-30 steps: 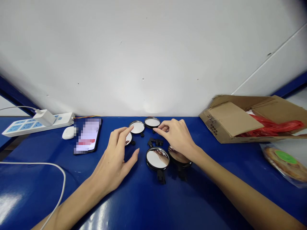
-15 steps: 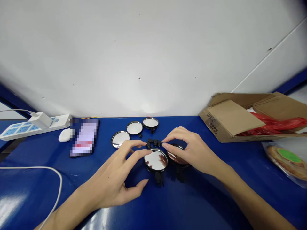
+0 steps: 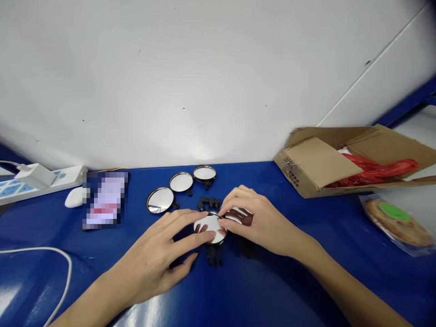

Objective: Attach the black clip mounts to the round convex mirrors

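My left hand (image 3: 153, 259), fingers spread, touches the face of a round black-rimmed mirror (image 3: 209, 222) with two fingertips; its thumb stays apart, near the table. The thumb and index finger of my right hand (image 3: 252, 218) pinch at that mirror's right rim. A black clamp-like mount (image 3: 214, 256) sticks out from the near side of this mirror. Beneath my right hand a second round mirror (image 3: 242, 217) is mostly covered. Just beyond lie small black joint pieces (image 3: 209, 203), touched by neither hand.
Three more round mirrors lie farther back: one at left (image 3: 160, 200), one in the middle (image 3: 181, 182), one at right (image 3: 205, 173). A phone (image 3: 105, 200), white case (image 3: 77, 197), power strip (image 3: 68, 176) and cable (image 3: 68, 272) are left; a cardboard box (image 3: 320, 159) and wrapped round pastry (image 3: 395, 222) right.
My right hand has left the black joint pieces and come down to the near mirror's rim. My left fingers now rest farther onto the mirror. The whole view has shifted slightly.
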### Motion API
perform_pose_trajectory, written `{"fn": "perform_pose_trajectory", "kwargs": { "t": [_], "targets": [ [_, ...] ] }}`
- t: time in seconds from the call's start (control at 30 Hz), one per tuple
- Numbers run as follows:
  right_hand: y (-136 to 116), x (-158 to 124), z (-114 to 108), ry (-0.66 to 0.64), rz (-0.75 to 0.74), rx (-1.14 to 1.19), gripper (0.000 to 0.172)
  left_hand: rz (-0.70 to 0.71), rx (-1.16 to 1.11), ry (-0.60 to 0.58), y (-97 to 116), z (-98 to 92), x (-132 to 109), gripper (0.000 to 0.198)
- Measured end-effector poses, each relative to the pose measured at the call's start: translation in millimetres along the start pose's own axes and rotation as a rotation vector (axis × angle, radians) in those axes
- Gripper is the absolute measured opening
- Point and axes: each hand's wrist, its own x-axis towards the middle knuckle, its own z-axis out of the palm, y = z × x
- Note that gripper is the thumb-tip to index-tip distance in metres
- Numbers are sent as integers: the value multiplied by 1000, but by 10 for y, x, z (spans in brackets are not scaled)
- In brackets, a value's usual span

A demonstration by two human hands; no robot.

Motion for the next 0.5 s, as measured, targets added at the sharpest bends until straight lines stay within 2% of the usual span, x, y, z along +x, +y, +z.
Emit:
{"fn": "perform_pose_trajectory", "kwargs": {
  "t": [0.17,0.33,0.5],
  "targets": [
    [47,26,15,82,107,-46,20,16,12,-86,47,2,12,77],
    [150,10,97,108,199,-133,18,4,43,-184,67,13,-3,92],
    [156,-18,93,164,422,-281,23,-19,16,-232,74,29,-12,98]
  ]
}}
